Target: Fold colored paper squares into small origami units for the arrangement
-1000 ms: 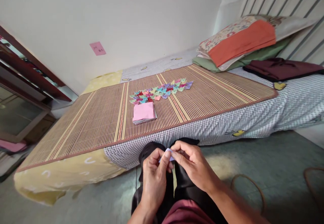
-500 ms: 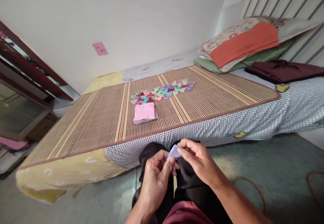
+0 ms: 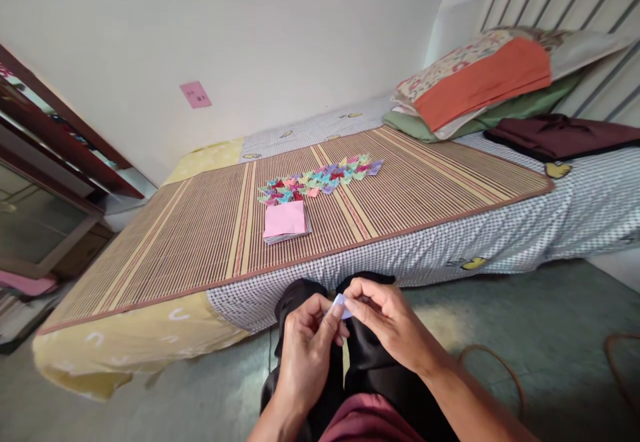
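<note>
Above my knees, a small piece of folded lilac paper [image 3: 341, 301] is pinched between both hands. My left hand [image 3: 311, 342] grips it from the left, with the thumb on its near face. From the right, my right hand [image 3: 383, 319] holds its other edge between thumb and index finger. Fingers cover much of the paper, so its full shape is hidden. On the bed ahead lies a stack of square paper [image 3: 285, 220] with a pink sheet on top. Just behind the stack, several small colourful folded paper pieces [image 3: 320, 180] stand in rows.
A striped bamboo mat [image 3: 200, 242] covers the bed. Pillows [image 3: 485, 89] and a folded maroon cloth [image 3: 560, 137] lie at the right end. A pink note [image 3: 195, 95] is on the wall. A brown cord [image 3: 500, 362] lies on the floor at right.
Less of the lilac paper shows now, as my fingers have closed further over it. My right hand has shifted slightly left, nearer my left thumb.
</note>
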`<state>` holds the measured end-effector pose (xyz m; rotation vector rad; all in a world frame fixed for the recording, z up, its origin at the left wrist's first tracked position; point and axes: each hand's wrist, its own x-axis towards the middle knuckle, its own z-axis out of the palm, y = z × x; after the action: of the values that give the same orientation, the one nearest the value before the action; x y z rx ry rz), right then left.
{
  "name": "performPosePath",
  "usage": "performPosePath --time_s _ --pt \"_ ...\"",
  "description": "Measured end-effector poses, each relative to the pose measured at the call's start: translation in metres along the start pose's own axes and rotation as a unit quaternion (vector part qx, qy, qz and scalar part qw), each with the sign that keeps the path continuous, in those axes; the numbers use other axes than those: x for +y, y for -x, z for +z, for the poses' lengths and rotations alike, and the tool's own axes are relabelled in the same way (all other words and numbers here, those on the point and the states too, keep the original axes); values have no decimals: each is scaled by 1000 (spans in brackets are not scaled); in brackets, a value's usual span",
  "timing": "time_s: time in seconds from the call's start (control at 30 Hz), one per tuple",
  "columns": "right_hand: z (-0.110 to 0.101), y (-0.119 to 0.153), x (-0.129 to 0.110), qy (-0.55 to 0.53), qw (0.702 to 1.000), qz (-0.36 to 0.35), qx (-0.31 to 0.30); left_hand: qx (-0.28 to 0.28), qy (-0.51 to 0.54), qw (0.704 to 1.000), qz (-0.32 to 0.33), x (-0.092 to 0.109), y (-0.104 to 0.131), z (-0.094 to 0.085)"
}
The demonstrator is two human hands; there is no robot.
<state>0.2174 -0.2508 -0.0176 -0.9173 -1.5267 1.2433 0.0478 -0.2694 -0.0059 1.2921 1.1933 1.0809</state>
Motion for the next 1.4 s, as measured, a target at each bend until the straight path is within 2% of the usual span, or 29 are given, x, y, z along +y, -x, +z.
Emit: performPosePath --time_s 0.17,0.27,0.4,0.5,0.67,0.83,1.03,1.4 --pt "5 -2 -3 21 999 -21 22 5 -39 999 9 -2 2 0" --pt "6 -4 -2 29 999 -34 27 6 -26 1000 -3 -2 1 1" --pt "5 -3 3 7 999 -9 45 -38 28 998 -36 -3 -2 0" --pt "2 -3 7 -6 999 7 50 -65 26 997 -30 -4 -2 -4" --pt "0 -4 7 -16 998 9 57 -27 10 1000 -4 -8 -2 -4" --pt "-1 -5 1 17 999 -11 33 -40 44 998 -9 -9 -6 1" --pt "3 -4 1 31 999 -9 27 33 104 994 -3 -9 -8 1" --pt "10 1 5 166 983 -72 21 55 108 993 -18 -8 -13 -5"
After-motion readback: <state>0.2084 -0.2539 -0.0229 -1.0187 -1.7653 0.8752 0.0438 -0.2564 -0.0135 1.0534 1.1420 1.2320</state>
